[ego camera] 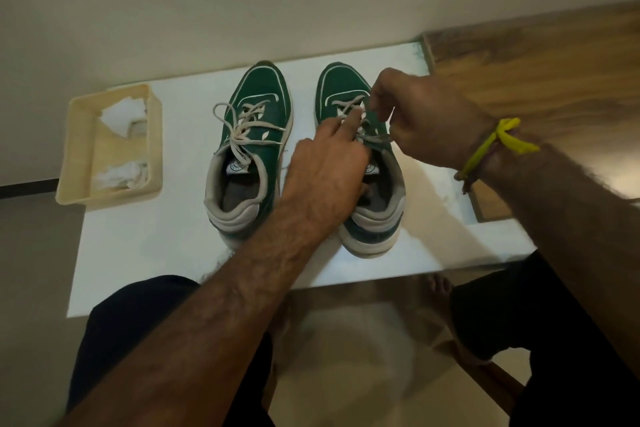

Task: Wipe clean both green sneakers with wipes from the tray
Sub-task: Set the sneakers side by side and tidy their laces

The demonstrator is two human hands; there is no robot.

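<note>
Two green sneakers with white laces stand side by side on a white table point(166, 253), toes pointing away from me. The left sneaker point(258, 107) stands untouched, its laces loose. Over the right sneaker point(341, 85) both my hands work at the laces. My left hand point(325, 170) lies over its tongue and opening, fingers stretched toward the laces. My right hand point(426, 121) pinches a lace near the top eyelets. A cream tray point(74, 152) at the table's left holds crumpled white wipes point(123, 113).
A wooden surface point(540, 80) adjoins the table at the right. A pale wall runs behind. My dark-trousered legs point(138, 322) and a bare foot point(438, 288) sit below the table's near edge. A yellow band circles my right wrist.
</note>
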